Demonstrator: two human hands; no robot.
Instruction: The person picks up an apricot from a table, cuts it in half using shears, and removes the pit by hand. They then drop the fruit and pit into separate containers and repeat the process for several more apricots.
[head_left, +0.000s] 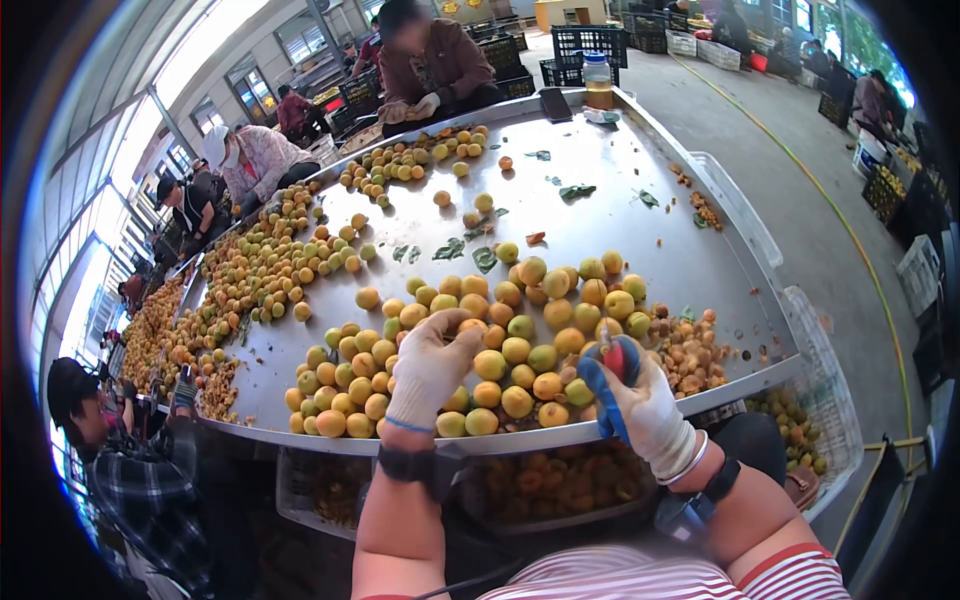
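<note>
Yellow-orange apricots (pixel 517 402) lie in a loose heap along the near edge of the metal table (pixel 560 215). My left hand (pixel 435 368), in a white glove, reaches into the heap with its fingers curled around an apricot (pixel 473 328), which they partly hide. In a white glove with blue on the fingers, my right hand (pixel 640 395) grips a small red-handled knife (pixel 626 360). Its thin blade points up and away, over the fruit. Just right of that hand sits a pile of cut, brownish apricot pieces (pixel 690 350).
More apricots (pixel 270 255) spread along the table's left side, with leaves (pixel 485 260) scattered mid-table. A jar of amber liquid (pixel 597 82) stands at the far corner. White crates (pixel 825 400) sit beside and below the table. Other people (pixel 435 60) work along the left and far sides.
</note>
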